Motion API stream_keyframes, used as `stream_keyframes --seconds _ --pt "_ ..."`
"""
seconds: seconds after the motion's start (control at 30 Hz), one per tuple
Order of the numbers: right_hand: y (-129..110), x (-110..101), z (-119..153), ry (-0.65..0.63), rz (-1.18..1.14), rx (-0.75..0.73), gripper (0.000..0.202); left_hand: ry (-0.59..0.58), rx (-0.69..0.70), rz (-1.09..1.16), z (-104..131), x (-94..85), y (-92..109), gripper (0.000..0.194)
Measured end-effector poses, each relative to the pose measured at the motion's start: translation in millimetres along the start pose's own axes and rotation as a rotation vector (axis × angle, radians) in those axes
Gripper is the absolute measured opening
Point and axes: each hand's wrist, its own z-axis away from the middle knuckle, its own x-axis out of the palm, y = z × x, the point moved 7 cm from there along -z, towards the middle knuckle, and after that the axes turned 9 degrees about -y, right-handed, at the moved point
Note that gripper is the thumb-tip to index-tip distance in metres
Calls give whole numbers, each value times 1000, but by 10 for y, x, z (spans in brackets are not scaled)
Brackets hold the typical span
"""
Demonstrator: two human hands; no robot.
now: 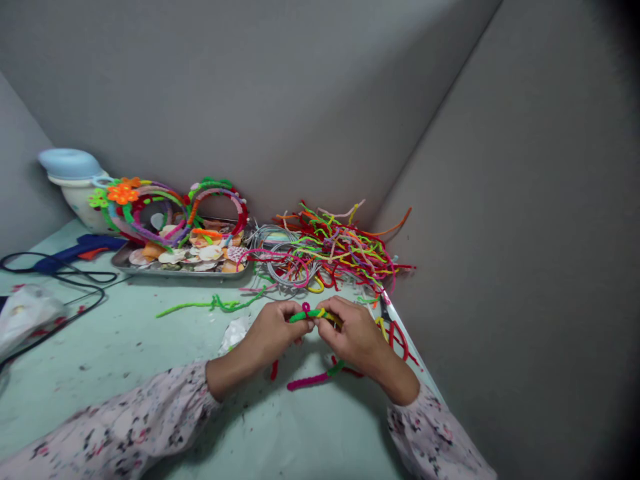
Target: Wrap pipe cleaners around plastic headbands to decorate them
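Observation:
A headband [314, 313] wrapped in coloured pipe cleaners spans the gap between my two hands, green on the left and yellow towards the right. A small magenta pipe cleaner loop [306, 307] stands up from its top beside my left fingers. My left hand [277, 325] pinches the green part between thumb and fingers. Closed around the yellow part is my right hand [351, 331], thumb and fingertips pressed together. Below my right hand, a magenta and green wrapped end [310, 381] shows. A short red end [274, 370] hangs under my left hand. The band's sides are partly hidden by my hands.
Behind my hands lie a heap of pipe cleaners [345, 243] and wire hoops [280, 253]. Finished headbands [145, 213] stand on a metal tray [183, 272] of shells. A blue glue gun [75, 252] with its cord lies left. The partition [500, 233] borders the right.

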Motion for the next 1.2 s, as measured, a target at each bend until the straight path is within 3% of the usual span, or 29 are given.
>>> stream_keyframes --seconds 0.77,1.0,1.2 --pt "100 53 -13 12 -73 118 12 114 143 -220 91 -19 155 12" --pt "87 51 -11 -3 -73 55 14 87 157 -236 67 -2 99 12" --pt "112 106 -19 -23 -81 117 11 167 197 -362 101 -13 173 9"
